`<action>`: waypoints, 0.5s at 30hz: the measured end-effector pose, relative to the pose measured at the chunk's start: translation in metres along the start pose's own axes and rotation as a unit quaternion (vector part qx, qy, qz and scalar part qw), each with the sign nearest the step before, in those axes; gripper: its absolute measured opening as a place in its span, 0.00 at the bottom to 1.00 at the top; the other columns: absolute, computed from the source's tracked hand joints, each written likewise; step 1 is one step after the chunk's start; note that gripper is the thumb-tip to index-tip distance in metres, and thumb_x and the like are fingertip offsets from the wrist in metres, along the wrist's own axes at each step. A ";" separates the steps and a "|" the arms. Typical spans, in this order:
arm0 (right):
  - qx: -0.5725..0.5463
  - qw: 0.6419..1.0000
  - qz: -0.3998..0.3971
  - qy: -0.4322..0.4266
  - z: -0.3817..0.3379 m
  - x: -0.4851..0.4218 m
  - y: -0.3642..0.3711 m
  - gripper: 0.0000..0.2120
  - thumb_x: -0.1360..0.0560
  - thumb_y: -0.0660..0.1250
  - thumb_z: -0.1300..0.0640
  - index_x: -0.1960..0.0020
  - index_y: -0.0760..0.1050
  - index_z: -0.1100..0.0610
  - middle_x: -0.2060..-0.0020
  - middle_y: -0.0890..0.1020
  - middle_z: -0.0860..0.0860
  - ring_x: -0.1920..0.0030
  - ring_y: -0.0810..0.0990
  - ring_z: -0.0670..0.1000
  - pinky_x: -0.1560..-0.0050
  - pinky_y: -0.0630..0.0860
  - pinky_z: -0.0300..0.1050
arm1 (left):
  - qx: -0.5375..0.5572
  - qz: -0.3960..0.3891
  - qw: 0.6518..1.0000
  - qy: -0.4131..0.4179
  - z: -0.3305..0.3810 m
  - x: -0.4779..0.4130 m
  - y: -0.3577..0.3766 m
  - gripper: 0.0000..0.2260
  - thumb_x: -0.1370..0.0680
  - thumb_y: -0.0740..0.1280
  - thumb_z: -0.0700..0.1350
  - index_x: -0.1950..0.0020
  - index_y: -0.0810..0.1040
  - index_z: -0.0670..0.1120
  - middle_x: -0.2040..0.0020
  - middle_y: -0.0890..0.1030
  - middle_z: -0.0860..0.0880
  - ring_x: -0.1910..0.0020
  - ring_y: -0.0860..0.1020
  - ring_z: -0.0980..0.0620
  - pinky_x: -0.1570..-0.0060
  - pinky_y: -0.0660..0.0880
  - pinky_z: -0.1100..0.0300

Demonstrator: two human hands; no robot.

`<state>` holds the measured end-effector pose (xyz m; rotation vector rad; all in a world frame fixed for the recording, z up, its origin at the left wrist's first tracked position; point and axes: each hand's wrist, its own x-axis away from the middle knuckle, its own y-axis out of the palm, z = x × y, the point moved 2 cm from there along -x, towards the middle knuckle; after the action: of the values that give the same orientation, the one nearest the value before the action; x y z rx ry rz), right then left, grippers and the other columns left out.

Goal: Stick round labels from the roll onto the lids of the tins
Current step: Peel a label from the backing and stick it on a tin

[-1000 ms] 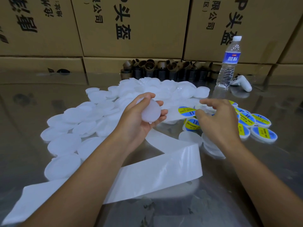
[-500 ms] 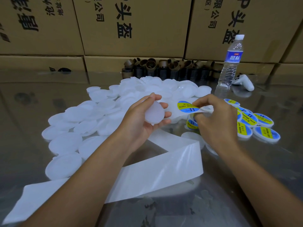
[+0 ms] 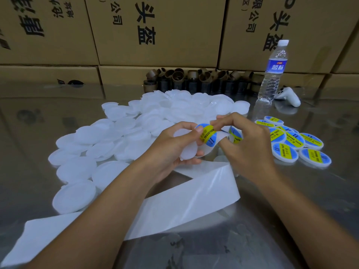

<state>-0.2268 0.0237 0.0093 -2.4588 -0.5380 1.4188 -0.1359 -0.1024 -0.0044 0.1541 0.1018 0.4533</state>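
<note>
My left hand (image 3: 171, 144) grips a plain white lid (image 3: 189, 151) tilted up above the table, its thumb pressing on a round blue and yellow label (image 3: 208, 134). My right hand (image 3: 246, 140) pinches the far edge of that label between thumb and forefinger. The label lies partly over the lid. Another label (image 3: 236, 133) still sits on the white backing strip (image 3: 180, 206), which trails from under my hands toward the front left. A heap of plain white lids (image 3: 116, 136) covers the table to the left and behind.
Several labelled lids (image 3: 291, 140) lie in a cluster at the right. A water bottle (image 3: 273, 72) and a white controller (image 3: 289, 96) stand behind them. Brown cardboard cores (image 3: 194, 78) line the back, in front of stacked cartons (image 3: 155, 30). The tabletop (image 3: 291, 210) is glossy and reflective.
My right hand peeled a label off the strip and carried it left to the lid in my left hand. My left thumb has come down on the label.
</note>
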 end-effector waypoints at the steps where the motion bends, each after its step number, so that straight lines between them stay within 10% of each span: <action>1: -0.008 1.000 -0.008 0.007 0.000 0.000 0.000 0.10 0.32 0.66 0.70 0.56 0.79 0.58 0.57 0.82 0.44 0.46 0.81 0.48 0.46 0.76 0.50 | -0.003 0.002 1.000 0.000 0.000 0.000 0.000 0.03 0.23 0.68 0.46 0.55 0.79 0.48 0.65 0.80 0.50 0.69 0.79 0.52 0.69 0.78 0.60; 15: -0.093 0.991 -0.059 0.070 -0.006 -0.001 0.000 0.15 0.28 0.57 0.58 0.47 0.77 0.47 0.50 0.82 0.46 0.46 0.77 0.44 0.44 0.74 0.46 | 0.000 0.018 0.999 0.027 0.001 -0.001 -0.003 0.02 0.24 0.69 0.47 0.56 0.78 0.52 0.62 0.82 0.51 0.65 0.81 0.54 0.66 0.79 0.60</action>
<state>-0.2216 0.0236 0.0130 -2.5961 -0.8013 1.1890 -0.1354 -0.1056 -0.0043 0.1437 0.1529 0.4941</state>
